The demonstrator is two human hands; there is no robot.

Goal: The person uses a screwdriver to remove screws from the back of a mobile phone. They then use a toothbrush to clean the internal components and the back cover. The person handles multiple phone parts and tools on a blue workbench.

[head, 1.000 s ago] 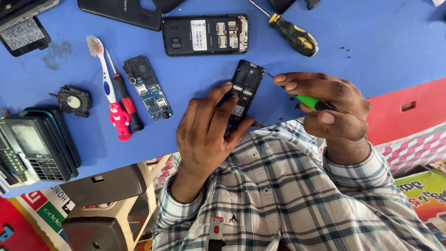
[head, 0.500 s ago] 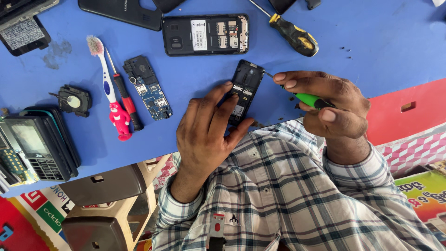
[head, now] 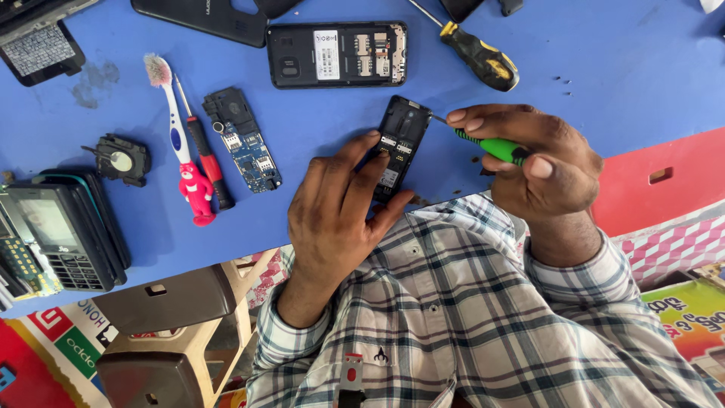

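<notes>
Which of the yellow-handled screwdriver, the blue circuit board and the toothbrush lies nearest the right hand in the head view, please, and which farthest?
From the right hand:
1. Yellow-handled screwdriver, just above it on the table.
2. Blue circuit board, across the table, beyond the left hand.
3. Toothbrush, farther out on that same side.

Three screwdrivers, one toothbrush, one circuit board, and two opened phones.

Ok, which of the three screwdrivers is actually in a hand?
The green-handled screwdriver, gripped in the right hand. The yellow-and-black screwdriver and the red-handled screwdriver lie untouched on the blue table.
</notes>
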